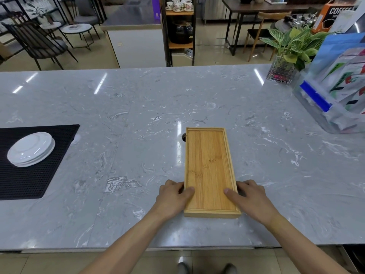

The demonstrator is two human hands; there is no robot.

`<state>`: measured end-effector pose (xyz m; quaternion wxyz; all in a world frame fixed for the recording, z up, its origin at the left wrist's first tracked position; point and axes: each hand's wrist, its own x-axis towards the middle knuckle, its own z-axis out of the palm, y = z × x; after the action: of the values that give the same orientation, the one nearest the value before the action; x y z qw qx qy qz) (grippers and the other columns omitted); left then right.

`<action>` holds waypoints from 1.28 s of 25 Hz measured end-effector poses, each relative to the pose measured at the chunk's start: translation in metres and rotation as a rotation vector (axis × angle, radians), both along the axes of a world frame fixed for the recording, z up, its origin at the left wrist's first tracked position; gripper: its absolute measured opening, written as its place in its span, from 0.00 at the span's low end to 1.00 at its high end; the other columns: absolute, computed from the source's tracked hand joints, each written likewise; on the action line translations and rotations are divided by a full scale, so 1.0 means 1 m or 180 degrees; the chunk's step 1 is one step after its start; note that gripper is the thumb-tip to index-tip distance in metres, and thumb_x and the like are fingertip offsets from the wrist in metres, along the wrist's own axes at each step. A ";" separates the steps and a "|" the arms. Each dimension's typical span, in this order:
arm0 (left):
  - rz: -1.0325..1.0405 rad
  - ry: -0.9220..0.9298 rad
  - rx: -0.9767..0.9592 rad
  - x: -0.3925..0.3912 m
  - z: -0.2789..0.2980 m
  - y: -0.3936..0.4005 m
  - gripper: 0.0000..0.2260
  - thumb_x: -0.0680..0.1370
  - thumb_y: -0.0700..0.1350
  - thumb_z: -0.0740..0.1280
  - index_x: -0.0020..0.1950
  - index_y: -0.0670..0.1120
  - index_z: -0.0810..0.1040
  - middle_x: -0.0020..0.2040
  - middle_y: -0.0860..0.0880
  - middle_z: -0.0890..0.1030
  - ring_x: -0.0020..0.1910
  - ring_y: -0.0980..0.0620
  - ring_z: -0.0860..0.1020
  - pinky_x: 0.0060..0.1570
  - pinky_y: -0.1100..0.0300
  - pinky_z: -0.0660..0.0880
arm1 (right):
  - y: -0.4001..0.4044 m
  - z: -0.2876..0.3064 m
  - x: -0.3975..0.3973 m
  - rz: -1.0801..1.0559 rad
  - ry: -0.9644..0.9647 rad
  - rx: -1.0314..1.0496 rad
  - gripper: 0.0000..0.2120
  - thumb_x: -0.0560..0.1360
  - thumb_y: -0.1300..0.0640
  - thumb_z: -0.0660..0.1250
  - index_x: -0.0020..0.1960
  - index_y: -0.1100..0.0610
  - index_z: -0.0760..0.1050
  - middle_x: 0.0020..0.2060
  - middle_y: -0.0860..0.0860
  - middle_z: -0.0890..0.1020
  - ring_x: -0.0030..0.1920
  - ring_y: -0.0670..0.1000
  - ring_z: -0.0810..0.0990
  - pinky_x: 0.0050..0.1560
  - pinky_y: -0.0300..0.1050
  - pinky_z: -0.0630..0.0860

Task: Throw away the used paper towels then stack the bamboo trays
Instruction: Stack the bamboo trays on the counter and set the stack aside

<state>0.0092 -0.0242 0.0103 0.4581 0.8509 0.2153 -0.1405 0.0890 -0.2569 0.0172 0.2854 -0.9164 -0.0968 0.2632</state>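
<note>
Head view, left hand [173, 196], right hand [251, 198] gripping bamboo tray [210, 169] edges

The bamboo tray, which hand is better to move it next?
Neither alone, probably: the left hand and right hand each grip one long side of the bamboo tray, thumbs on top, so both together look best.

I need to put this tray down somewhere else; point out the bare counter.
Widest free patch: between the black mat with its plates and the bamboo tray. The far counter is also bare. The right edge is crowded by the clear box and potted plant.
</note>
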 end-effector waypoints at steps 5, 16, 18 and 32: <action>0.0537 -0.0086 -0.0871 -0.002 0.011 -0.012 0.10 0.79 0.49 0.65 0.50 0.46 0.85 0.48 0.49 0.85 0.50 0.52 0.81 0.51 0.58 0.78 | 0.011 0.005 -0.007 -0.0536 0.0454 0.0967 0.11 0.75 0.47 0.66 0.53 0.49 0.82 0.47 0.47 0.85 0.52 0.50 0.81 0.61 0.52 0.75; 0.1114 0.0064 -0.1948 -0.004 0.012 0.002 0.20 0.74 0.60 0.66 0.52 0.44 0.81 0.36 0.52 0.84 0.31 0.55 0.81 0.32 0.61 0.75 | 0.005 0.012 -0.003 -0.1174 0.1224 0.2031 0.15 0.72 0.45 0.69 0.52 0.55 0.83 0.44 0.52 0.87 0.44 0.52 0.86 0.44 0.47 0.81; 0.0953 0.0192 -0.1995 0.002 0.012 0.012 0.23 0.70 0.63 0.66 0.51 0.45 0.80 0.36 0.47 0.82 0.28 0.53 0.76 0.31 0.60 0.75 | 0.003 0.010 0.004 -0.1086 0.1434 0.2062 0.19 0.73 0.42 0.67 0.51 0.56 0.83 0.44 0.55 0.87 0.42 0.54 0.86 0.40 0.47 0.81; 0.0512 0.0761 -0.2226 0.032 0.015 0.041 0.21 0.67 0.59 0.73 0.49 0.44 0.83 0.38 0.45 0.81 0.33 0.48 0.80 0.42 0.52 0.80 | -0.011 -0.002 0.060 -0.0431 0.2318 0.2109 0.27 0.67 0.49 0.76 0.62 0.58 0.77 0.57 0.60 0.83 0.57 0.59 0.82 0.57 0.58 0.79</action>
<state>0.0409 0.0166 0.0258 0.7022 0.6011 0.2724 -0.2674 0.1487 -0.2677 0.0149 0.5931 -0.6292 -0.0096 0.5022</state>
